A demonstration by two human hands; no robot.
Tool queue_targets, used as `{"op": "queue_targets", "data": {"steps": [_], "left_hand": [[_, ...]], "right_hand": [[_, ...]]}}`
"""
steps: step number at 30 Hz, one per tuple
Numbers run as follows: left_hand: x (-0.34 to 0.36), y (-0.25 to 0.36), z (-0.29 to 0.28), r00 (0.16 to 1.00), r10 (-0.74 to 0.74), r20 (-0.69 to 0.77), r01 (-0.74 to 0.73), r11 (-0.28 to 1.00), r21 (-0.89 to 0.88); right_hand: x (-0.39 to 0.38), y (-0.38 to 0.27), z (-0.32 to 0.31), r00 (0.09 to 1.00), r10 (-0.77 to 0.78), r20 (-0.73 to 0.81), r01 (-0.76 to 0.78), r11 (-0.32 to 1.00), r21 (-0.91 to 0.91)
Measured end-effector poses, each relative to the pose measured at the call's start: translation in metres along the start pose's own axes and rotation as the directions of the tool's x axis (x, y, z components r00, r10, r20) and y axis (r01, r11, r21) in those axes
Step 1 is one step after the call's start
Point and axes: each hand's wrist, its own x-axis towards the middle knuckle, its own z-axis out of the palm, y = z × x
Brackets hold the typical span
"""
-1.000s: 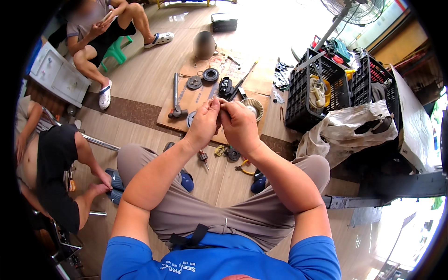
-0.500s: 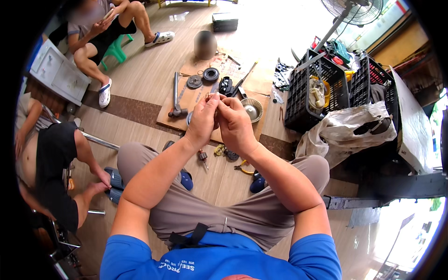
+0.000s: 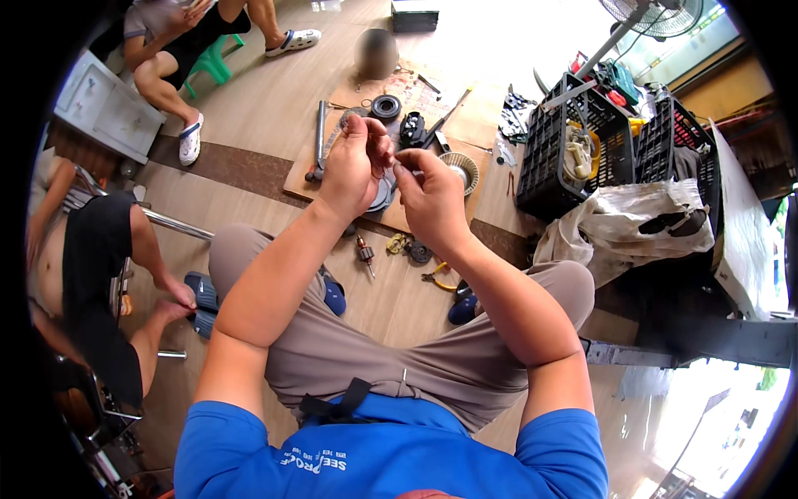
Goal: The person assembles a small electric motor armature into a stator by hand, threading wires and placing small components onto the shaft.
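My left hand and my right hand are raised together in front of me, fingertips pinched close around a small part that is too small to make out. Below them on the floor lies a cardboard sheet carrying a hammer, a black ring, a dark motor part and a white ribbed fan wheel. Between my feet lie a small screwdriver-like piece, a dark gear and yellow-handled pliers.
Two black plastic crates with tools stand to the right beside a white sack. A seated person in black is at my left, another person on a green stool at the upper left. A fan stands top right.
Both hands stay together over the cardboard; they have drifted slightly and the fingers have shifted around the small part.
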Motion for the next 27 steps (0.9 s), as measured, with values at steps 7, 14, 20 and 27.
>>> {"op": "queue_targets", "data": {"steps": [7,14,20,27], "left_hand": [[-0.003,0.012,0.016,0.996,-0.076,-0.052,0.064,0.977,-0.203],[-0.006,0.036,0.019,0.982,-0.161,-0.100,0.141,0.973,-0.180],[0.006,0.038,0.004,0.978,-0.114,-0.177,0.106,0.993,-0.056],[-0.002,0.019,0.007,0.997,-0.062,-0.036,0.061,0.998,-0.011]], "right_hand": [[-0.004,0.009,0.005,0.985,-0.170,0.027,0.172,0.980,-0.096],[-0.002,0.000,-0.004,0.948,-0.146,0.283,0.218,0.944,-0.246],[0.015,-0.008,-0.030,0.704,0.366,0.608,-0.470,0.883,0.013],[0.014,0.016,-0.025,0.807,0.251,0.534,-0.238,0.967,-0.095]]}}
